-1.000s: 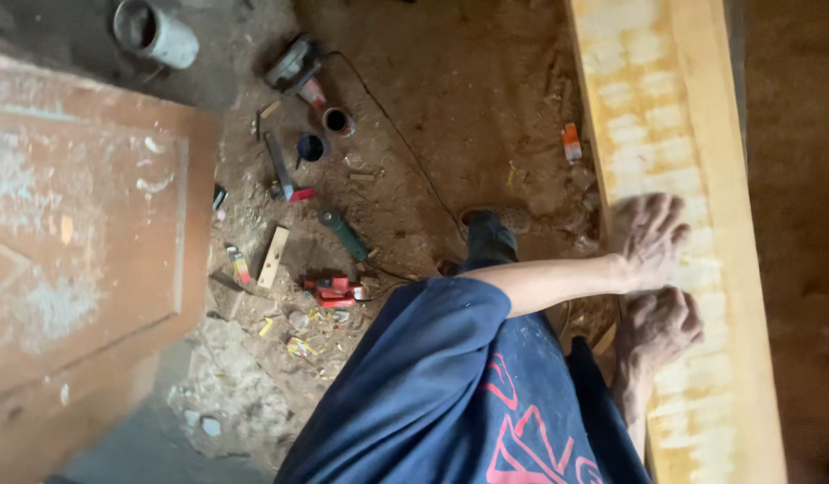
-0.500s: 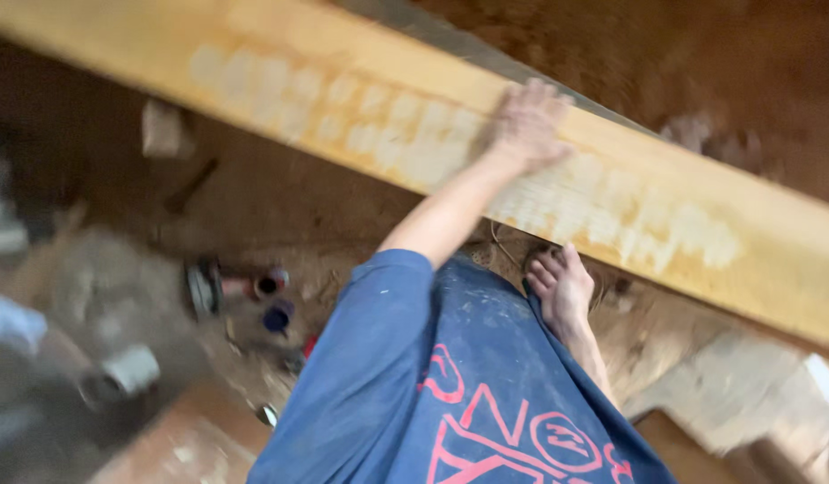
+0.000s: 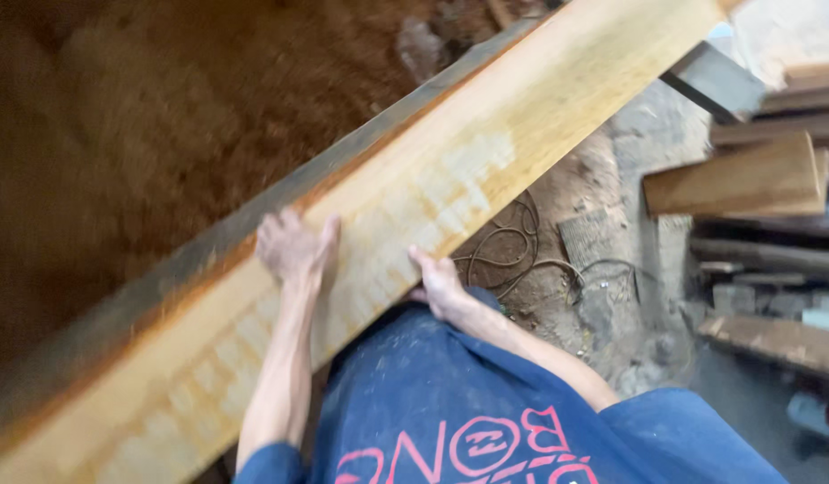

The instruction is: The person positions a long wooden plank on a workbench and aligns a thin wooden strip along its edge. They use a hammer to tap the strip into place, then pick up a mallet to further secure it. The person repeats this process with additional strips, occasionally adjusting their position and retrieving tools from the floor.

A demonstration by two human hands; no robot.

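running slantwise across the view from lower left to upper right, the long wooden plank [image 3: 450, 179] is the thing both hands are on. its broad face is pale yellow, with a patchy whitish band down the middle of the stretch between the hands and further toward the lower left, and an orange-rust tint along the edge that faces the upper left. that far edge shows as a dark grey-brown strip, blurred. the upper right end of the plank runs out of view at the top.

the left hand [image 3: 293, 249] lies palm down on the plank's face near its dark far edge, fingers spread and flat, thumb out to the side; it presses on the wood rather than closing around anything. the right hand [image 3: 440, 285] is at the plank's near edge, fingers curled up against that edge, gripping it; the fingertips are hidden against the wood. both forearms reach up from a blue shirt [image 3: 486, 412] with pink print, which sits just below the plank.

beyond the plank's far edge lies reddish-brown dirt floor [image 3: 146, 134], blurred. on the near side of the plank, just past the right hand, a tangle of thin dark wire [image 3: 509, 255] lies on dusty ground. further from the plank on that side is a stack of timber offcuts [image 3: 746, 179], lighter pieces on top of darker boards.
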